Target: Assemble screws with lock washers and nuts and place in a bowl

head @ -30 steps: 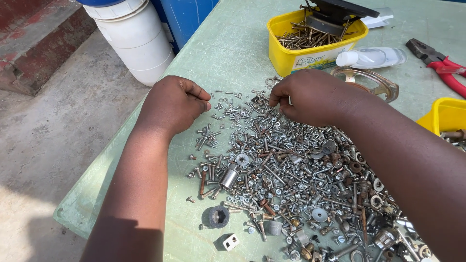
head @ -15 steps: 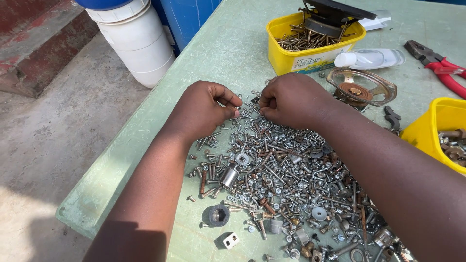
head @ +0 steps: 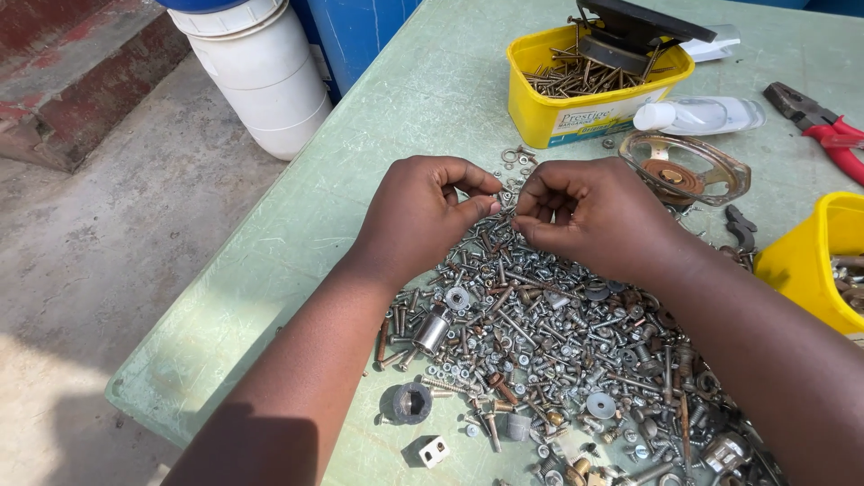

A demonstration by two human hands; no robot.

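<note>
Hands meet at the far edge of the hardware pile: your left hand (head: pixel 418 216) and right hand (head: pixel 589 216) are both curled, fingertips pinched toward each other over the heap of mixed screws, nuts and washers (head: pixel 549 351). Each hand looks pinched on something small from the pile, likely a screw or nut, but the piece is too tiny and half hidden by fingers to name; can't tell for sure that either hand actually grips one. Fingers close together like that suits working one small part against another, or picking fine bits out.

The heap lies loose on the green bench (head: pixel 396 99), spread flat so single pieces show. Just beyond your fingertips a few washers (head: pixel 517 157) lie apart from the main pile.

Around it: a yellow tub of nails (head: pixel 589 85) at the far side, with a dark flat thing resting across its top; a clear plastic bottle (head: pixel 697 114) lying on its side just beside the tub; a rusty speaker frame (head: pixel 688 168) near your right hand; red-handled pliers (head: pixel 823 126) at the right edge; a second yellow tub (head: pixel 810 256) by your right forearm. Near the bench's front edge, a dark hex nut (head: pixel 412 402) and a small white block (head: pixel 434 450). On the floor to the left, a white bucket (head: pixel 261 76).
</note>
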